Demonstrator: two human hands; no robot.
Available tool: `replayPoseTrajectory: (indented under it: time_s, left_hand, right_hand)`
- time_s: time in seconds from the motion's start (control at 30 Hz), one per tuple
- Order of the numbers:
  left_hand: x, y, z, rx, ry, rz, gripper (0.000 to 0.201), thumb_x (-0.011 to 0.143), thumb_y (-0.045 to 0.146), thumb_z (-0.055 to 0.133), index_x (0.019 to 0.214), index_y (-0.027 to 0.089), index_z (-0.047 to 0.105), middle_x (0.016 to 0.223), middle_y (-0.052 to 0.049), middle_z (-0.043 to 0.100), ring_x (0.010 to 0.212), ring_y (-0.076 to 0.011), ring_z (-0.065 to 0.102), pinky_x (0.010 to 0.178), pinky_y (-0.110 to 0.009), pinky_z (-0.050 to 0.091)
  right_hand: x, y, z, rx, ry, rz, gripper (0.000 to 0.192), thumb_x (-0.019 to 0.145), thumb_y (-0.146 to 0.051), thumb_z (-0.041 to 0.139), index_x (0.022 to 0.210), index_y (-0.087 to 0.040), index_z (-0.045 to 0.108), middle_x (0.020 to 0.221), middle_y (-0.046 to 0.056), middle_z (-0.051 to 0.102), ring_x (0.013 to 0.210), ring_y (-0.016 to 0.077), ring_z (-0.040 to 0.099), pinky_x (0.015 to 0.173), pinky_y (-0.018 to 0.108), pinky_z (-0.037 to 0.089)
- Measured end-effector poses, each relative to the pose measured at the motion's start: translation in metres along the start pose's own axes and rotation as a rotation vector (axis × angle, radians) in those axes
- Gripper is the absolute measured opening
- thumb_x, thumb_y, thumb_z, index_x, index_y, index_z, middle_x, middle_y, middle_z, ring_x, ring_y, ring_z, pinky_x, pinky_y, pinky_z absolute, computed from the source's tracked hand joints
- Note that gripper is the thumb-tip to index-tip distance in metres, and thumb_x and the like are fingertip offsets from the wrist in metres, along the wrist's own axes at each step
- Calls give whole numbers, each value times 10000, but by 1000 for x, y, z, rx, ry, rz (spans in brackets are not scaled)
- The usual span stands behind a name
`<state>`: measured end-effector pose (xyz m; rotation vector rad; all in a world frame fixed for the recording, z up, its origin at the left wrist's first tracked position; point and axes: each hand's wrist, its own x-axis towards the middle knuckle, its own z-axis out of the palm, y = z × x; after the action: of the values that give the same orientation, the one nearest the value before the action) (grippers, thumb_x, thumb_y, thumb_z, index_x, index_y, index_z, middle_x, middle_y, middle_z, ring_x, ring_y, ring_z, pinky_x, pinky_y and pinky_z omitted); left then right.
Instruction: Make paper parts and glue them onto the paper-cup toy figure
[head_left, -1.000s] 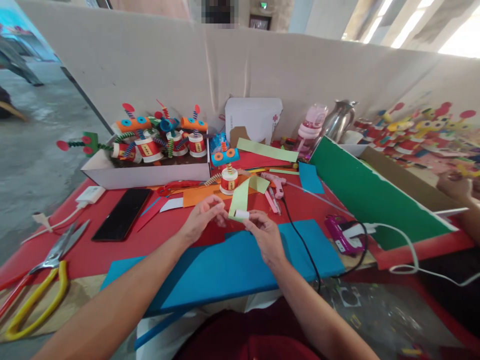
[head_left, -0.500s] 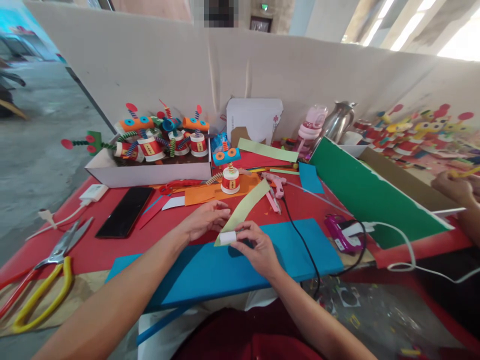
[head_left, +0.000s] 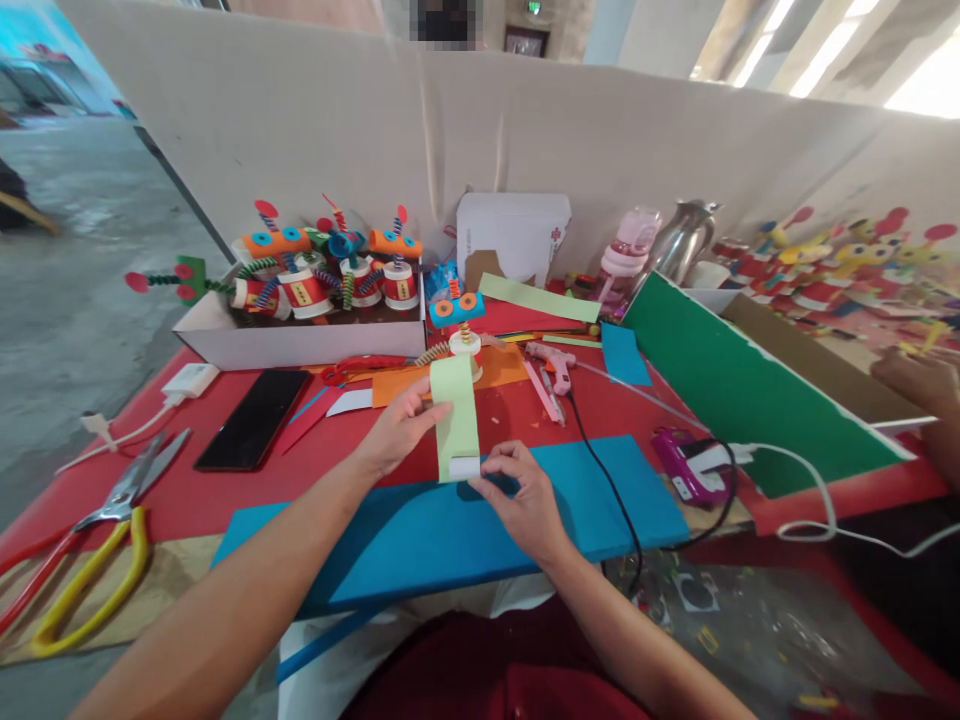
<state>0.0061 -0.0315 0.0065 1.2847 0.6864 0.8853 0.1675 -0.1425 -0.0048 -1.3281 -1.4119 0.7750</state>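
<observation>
The left hand [head_left: 397, 432] pinches the upper part of a light green paper strip [head_left: 455, 415], its fingers [head_left: 426, 398] closed on the strip's left edge near the top. The right hand [head_left: 517, 495] grips the strip's lower end, where a small white roll [head_left: 463, 466] sits against the paper, thumb and fingers clenched on it. The strip stands nearly upright between the two hands, just above the near edge of a blue foam sheet [head_left: 600, 500] lying on the red tabletop [head_left: 225, 490].

Just beyond the left fingers lie an orange sheet [head_left: 499, 367] and a small red-and-white cup figure [head_left: 466, 348]. A pink glue gun [head_left: 553, 362] lies beyond the right fingers, its black cord [head_left: 600, 470] running past them. Well to the left of the left hand are a black phone [head_left: 251, 420] and yellow-handled scissors [head_left: 97, 560]. At the far right edge another person's hand [head_left: 915, 375] shows.
</observation>
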Motion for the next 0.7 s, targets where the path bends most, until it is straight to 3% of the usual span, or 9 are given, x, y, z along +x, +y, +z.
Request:
replayPoseTrajectory:
  time_s: [0.23, 0.5, 0.7]
  left_hand:
    - [0, 0, -1, 19, -3, 7, 616, 788, 403, 668, 1300, 134, 457, 1064, -113, 695, 970, -238, 650, 836, -336, 517]
    - [-4, 3, 3, 108, -12, 50, 547, 810, 407, 639, 1264, 141, 488, 1039, -93, 698, 936, -216, 656, 809, -303, 519]
    - [-6, 2, 3, 161, -15, 58, 480, 823, 401, 623, 1224, 158, 518, 1031, -73, 696, 838, -177, 662, 773, -274, 517]
  right_hand:
    - [10, 4, -1, -12, -30, 51, 41, 709, -254, 725, 700, -230, 694, 894, 42, 587, 847, 184, 584, 805, 315, 467]
    - [20, 10, 0, 73, -84, 138, 62, 683, -254, 705, 662, -211, 666, 922, 44, 631, 783, 167, 602, 723, 291, 480]
    - [23, 12, 5, 220, -89, 254, 134, 678, -307, 685, 650, -202, 607, 649, -22, 615, 608, 133, 556, 615, 256, 454]
